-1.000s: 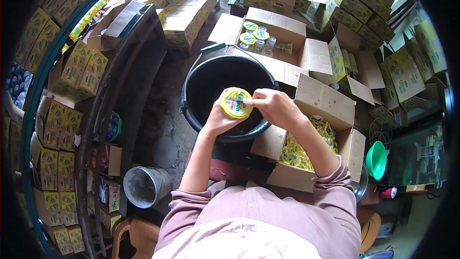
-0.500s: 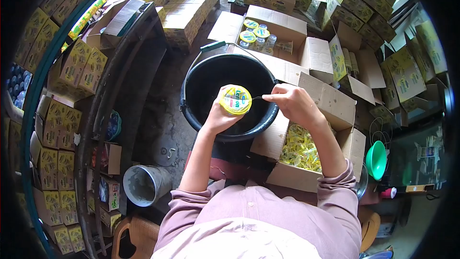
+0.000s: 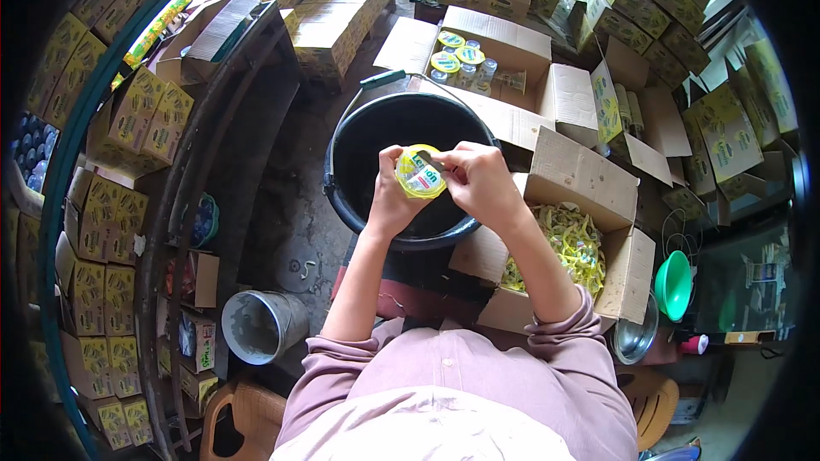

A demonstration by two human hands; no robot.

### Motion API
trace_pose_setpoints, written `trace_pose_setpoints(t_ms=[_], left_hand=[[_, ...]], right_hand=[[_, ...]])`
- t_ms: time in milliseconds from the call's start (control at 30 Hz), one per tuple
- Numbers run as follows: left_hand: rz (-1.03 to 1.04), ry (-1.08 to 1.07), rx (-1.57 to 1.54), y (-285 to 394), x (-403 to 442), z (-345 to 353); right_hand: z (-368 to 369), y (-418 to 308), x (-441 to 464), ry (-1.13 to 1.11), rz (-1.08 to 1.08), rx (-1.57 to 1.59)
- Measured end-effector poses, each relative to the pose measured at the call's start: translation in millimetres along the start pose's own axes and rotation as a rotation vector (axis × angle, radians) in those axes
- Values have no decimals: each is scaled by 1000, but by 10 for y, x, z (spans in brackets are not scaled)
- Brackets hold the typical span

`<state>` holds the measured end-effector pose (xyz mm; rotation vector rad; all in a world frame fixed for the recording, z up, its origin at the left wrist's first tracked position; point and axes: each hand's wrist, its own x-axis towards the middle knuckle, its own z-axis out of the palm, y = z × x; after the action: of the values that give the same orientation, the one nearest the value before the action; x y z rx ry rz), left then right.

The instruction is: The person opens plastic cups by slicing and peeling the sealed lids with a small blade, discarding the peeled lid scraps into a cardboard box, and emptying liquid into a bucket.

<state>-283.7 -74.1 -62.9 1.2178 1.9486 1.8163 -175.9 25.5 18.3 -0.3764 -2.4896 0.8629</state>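
Note:
My left hand (image 3: 390, 198) is wrapped round a plastic drink cup whose yellow-rimmed, printed lemon lid (image 3: 420, 177) faces up at me. Fingers of my right hand (image 3: 483, 181) are pinched together at the lid's upper right edge. Between them is a thin, dark tool like a small blade (image 3: 436, 162), mostly hidden by the fingers. Both hands are above a large black bucket (image 3: 359, 132) with a raised wire handle. To the right, a cardboard box holds a heap of yellow film strips (image 3: 568, 252), partly covered by my right forearm.
Ahead, an open carton (image 3: 559, 90) contains several lidded cups (image 3: 446, 61). A grey bucket (image 3: 265, 329) stands on the floor at left, beside a dark shelf with printed cartons (image 3: 111, 290). At right are a green bowl (image 3: 674, 286) and a metal bowl (image 3: 639, 333).
My right hand has moved left and inward, bringing the thin tool from beside the cup onto its lid edge. The left hand keeps its hold, with the cup slightly turned.

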Motion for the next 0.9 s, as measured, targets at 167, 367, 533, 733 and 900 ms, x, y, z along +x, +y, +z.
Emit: trace_pose_setpoints(t_ms=[167,367,533,733,900], left_hand=[[41,-18,57,1,1,-15],[39,-21,55,-26,-4,-9],[44,-33,37,-30,-3,-10],[29,-24,39,-20,-3,-5],[32,-14,36,6,8,3]], right_hand=[[62,-20,36,-23,6,-21],[95,8,30,-49,-15,-103],[158,3,-2,-24,-43,-171],[137,12,-7,-100,-14,-239],[89,23,-55,-133,3,-243]])
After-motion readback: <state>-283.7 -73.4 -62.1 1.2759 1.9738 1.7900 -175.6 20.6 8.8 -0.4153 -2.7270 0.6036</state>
